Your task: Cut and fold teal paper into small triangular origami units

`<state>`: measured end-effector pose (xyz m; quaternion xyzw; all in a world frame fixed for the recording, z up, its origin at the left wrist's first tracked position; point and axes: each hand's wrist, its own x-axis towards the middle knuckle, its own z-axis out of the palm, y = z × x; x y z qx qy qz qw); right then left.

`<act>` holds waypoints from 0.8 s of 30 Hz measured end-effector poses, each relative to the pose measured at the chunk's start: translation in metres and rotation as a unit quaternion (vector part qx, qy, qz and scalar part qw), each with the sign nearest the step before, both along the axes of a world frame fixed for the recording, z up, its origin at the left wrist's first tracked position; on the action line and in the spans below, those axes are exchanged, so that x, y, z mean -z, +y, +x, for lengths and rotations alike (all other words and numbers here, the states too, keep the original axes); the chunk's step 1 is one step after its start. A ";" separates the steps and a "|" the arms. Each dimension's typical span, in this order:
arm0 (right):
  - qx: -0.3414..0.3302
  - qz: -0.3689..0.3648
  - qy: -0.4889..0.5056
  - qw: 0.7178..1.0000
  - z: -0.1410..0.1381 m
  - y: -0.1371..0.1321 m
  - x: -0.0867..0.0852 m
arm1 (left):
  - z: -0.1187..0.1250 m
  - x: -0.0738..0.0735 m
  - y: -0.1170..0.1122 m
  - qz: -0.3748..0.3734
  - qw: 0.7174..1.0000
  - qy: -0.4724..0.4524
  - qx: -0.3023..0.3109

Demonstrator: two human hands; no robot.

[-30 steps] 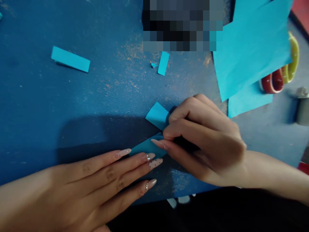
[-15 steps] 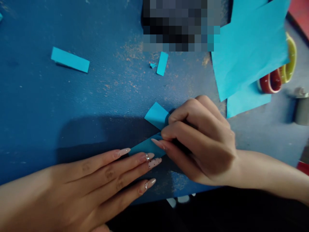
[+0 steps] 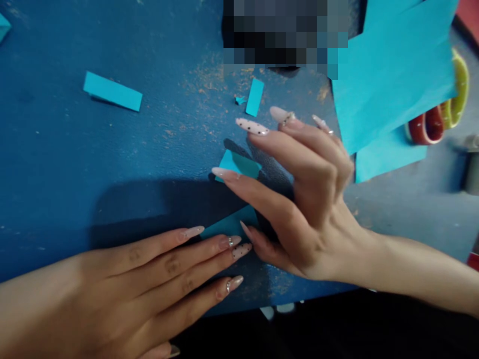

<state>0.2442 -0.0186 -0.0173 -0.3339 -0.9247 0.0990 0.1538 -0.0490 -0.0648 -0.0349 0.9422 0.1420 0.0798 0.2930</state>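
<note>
Darkness fills the nearest strip below the table edge, with a couple of pale shapes too blurred to tell. Above it runs the blue tabletop (image 3: 75,164), its paint worn to orange flecks toward the far middle. Two hands work at the near edge. The left hand (image 3: 123,289) lies flat, fingers straight and together, fingertips pressing the lower corner of a small folded piece of cyan paper (image 3: 234,225). The right hand (image 3: 299,199) is spread over the same piece, fingers fanned and lifted, forefinger tip at the paper's raised upper flap, thumb tip down beside the left fingertips; it pinches nothing. Farther off lie three loose cyan offcuts: a long strip (image 3: 112,91) to the left, a short strip (image 3: 255,97) near the middle, and a tiny scrap (image 3: 239,100) just beside it. At the far right two large cyan sheets (image 3: 392,75) overlap, partly covering two tape rolls, one red (image 3: 426,127), one yellow (image 3: 457,89). One grey cylinder (image 3: 472,167) stands at the right edge.
</note>
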 end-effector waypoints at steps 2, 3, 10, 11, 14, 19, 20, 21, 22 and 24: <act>-0.015 -0.019 -0.032 0.999 0.000 0.001 -0.002 | -0.001 0.000 -0.002 0.006 1.000 0.004 -0.006; -0.022 -0.029 -0.043 0.998 0.000 0.001 -0.003 | -0.001 0.000 -0.002 0.009 1.000 0.006 -0.007; -0.082 -0.069 -0.080 0.991 0.006 0.005 -0.005 | -0.005 0.001 -0.001 -0.005 1.000 0.008 -0.004; -0.093 -0.066 -0.080 0.990 0.006 0.006 -0.004 | -0.005 0.002 0.000 -0.007 1.000 0.007 -0.005; -0.113 -0.063 -0.082 0.988 0.007 0.007 -0.003 | -0.005 0.002 0.006 0.005 1.000 0.001 0.011; -0.074 -0.067 -0.051 0.994 0.009 0.003 -0.003 | -0.003 -0.006 0.019 0.026 0.999 -0.009 0.017; -0.066 -0.063 -0.039 0.995 0.010 0.003 -0.002 | -0.001 -0.009 0.023 0.026 0.999 -0.003 0.023; -0.058 -0.060 -0.029 0.996 0.011 0.002 -0.002 | 0.001 -0.012 0.026 0.025 0.999 0.004 0.037; -0.052 -0.060 -0.019 0.997 0.012 0.002 -0.001 | 0.003 -0.016 0.029 0.023 0.998 0.014 0.055; -0.038 -0.070 -0.001 0.997 0.014 0.002 0.001 | 0.009 -0.021 0.035 0.017 0.996 0.028 0.078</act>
